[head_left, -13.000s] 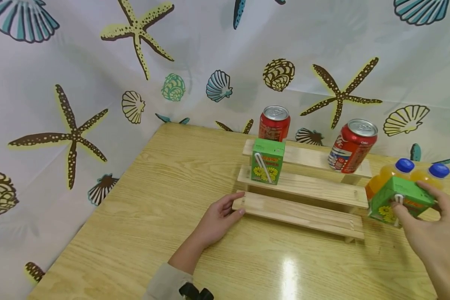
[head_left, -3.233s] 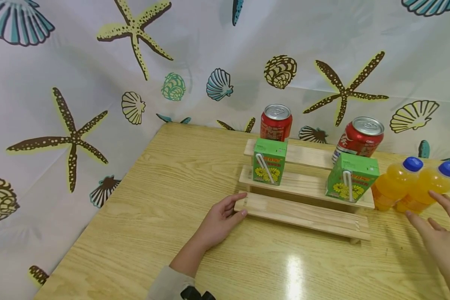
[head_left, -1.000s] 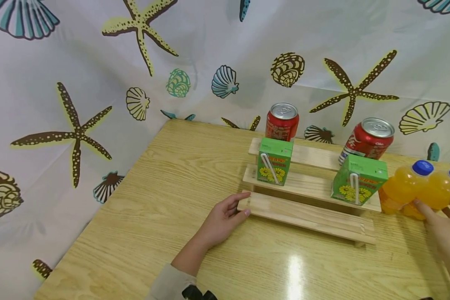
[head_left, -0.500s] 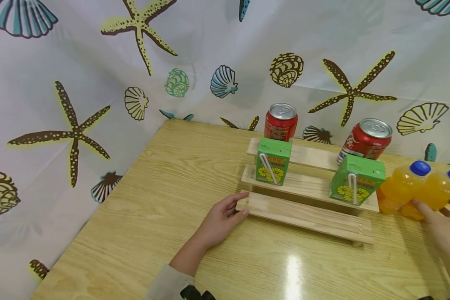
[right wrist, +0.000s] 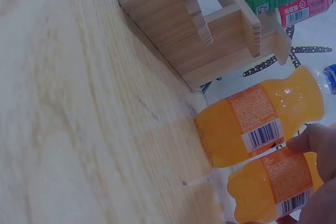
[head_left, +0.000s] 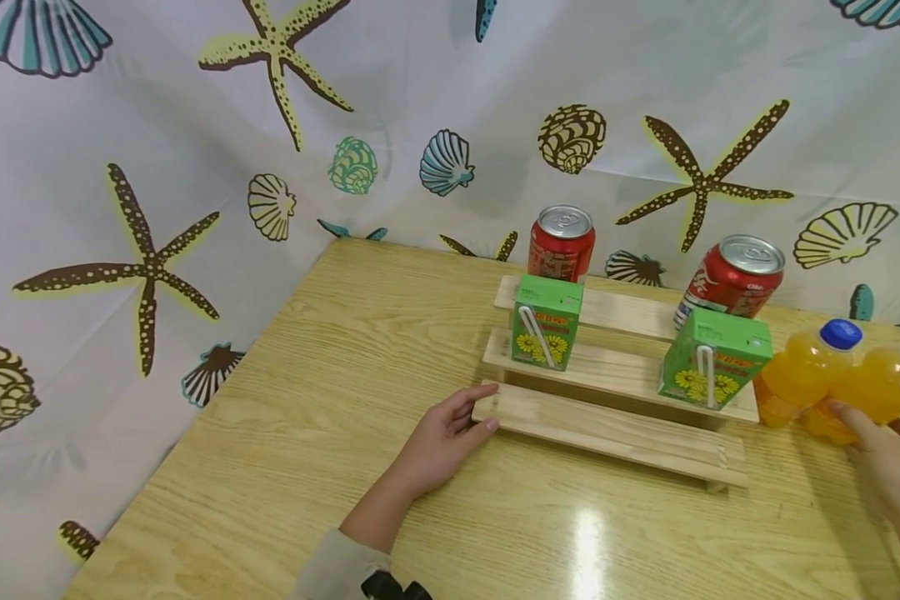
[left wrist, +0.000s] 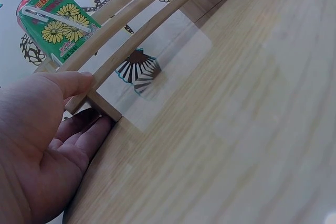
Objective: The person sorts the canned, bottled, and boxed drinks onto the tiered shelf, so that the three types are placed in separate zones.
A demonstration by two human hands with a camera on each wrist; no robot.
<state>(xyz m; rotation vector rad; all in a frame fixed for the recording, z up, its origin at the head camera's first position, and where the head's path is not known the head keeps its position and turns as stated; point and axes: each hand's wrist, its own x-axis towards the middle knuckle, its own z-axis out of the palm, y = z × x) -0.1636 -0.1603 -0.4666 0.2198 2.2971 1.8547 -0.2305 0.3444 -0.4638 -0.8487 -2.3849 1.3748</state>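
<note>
My left hand (head_left: 437,447) grips the left end of the lowest step of a three-step wooden display rack (head_left: 607,427), thumb and fingers on either side of the board (left wrist: 134,39). At the far right, my right hand (head_left: 891,467) holds the right-hand bottle of orange drink (head_left: 879,385), its thumb against the near side. That blue-capped bottle (right wrist: 287,179) stands close beside a matching orange bottle (head_left: 804,367), right of the rack. Two green drink cartons with straws, one left (head_left: 546,329) and one right (head_left: 712,358), stand on the middle step.
Two red soda cans, a left can (head_left: 561,246) and a right can (head_left: 738,275), stand at the back on the top step. Behind the wood-grain table (head_left: 307,375) hangs a cloth (head_left: 390,75) printed with shells and starfish.
My right hand placed the second carton on the middle step's right, then moved to the right-hand bottle and took hold. That bottle has just shifted slightly right. My left hand stays put.
</note>
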